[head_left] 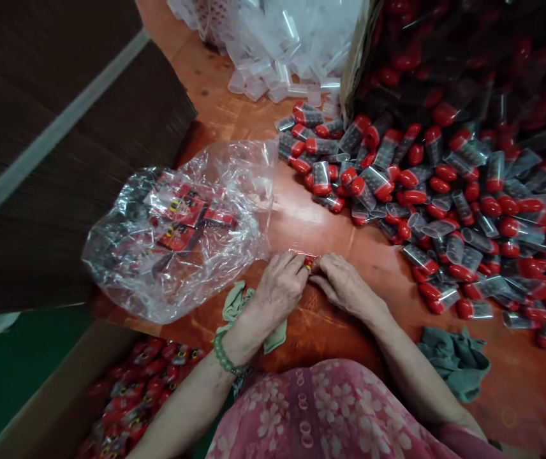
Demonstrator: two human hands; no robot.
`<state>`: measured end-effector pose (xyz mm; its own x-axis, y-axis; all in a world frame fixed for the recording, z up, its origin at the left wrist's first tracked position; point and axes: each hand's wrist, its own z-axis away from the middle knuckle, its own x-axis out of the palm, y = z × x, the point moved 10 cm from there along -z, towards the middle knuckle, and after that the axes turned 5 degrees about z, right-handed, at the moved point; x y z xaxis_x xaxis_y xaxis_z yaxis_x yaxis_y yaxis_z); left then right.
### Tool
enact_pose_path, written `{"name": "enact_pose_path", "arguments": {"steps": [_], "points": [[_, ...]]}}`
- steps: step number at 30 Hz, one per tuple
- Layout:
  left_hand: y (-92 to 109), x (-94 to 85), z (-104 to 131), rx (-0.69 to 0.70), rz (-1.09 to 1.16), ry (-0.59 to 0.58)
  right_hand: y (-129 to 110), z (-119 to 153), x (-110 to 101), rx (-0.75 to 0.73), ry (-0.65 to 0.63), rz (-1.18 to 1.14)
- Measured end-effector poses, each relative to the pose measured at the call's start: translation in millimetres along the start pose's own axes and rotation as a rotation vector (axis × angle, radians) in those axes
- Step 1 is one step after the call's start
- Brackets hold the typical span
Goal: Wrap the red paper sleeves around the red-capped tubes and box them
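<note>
In the middle of the table, my left hand (281, 282) and my right hand (344, 284) meet with bent fingers around a small red packet (310, 260). Only a strip of it shows between the fingertips, with a bit of yellow and a clear edge beyond; the rest is hidden. Just left of my hands lies a crumpled clear plastic bag (249, 236), with several flat red printed packets (180, 220) inside. A pale green cloth (235, 303) is under my left wrist. To the right of my right forearm lies a dark green cloth (455, 360).
Clear tubes with red caps (416, 194) spill in a large heap across the right side. Frosted clear plastic pieces (277, 57) are piled at the back. A dark brown box (62, 127) stands at left. Below the table edge, an open carton (57, 389) holds red packages (143, 382).
</note>
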<state>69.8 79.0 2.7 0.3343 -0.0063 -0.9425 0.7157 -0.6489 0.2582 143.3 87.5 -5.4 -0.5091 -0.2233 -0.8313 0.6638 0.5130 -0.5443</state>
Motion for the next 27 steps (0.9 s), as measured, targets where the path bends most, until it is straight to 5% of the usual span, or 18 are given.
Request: {"name": "enact_pose_path", "arguments": {"steps": [2,7,11,15,21,27], "points": [[-3.9,2.2,0.7,-0.038,0.027,-0.009,3.7,-4.0,-22.8,0.04,0.026,-0.034],[-17.2,9.9,1.1,-0.153,0.224,-0.034,49.8,-21.6,-101.4,0.3,0.415,0.352],[-19.7,11.8,0.0,-0.2,0.327,-0.074,95.7,-36.6,-107.1,0.489,0.391,0.563],[-23.0,8.7,-2.2,-0.235,0.378,-0.057,123.3,-37.6,-104.2,0.566,0.392,0.505],[-36.6,3.3,-3.6,-0.303,0.456,0.067,89.2,-21.2,-114.2,0.337,0.567,0.059],[-51.0,-19.7,7.1,-0.374,0.678,0.323,42.6,9.7,-83.8,0.282,0.394,-0.395]]}}
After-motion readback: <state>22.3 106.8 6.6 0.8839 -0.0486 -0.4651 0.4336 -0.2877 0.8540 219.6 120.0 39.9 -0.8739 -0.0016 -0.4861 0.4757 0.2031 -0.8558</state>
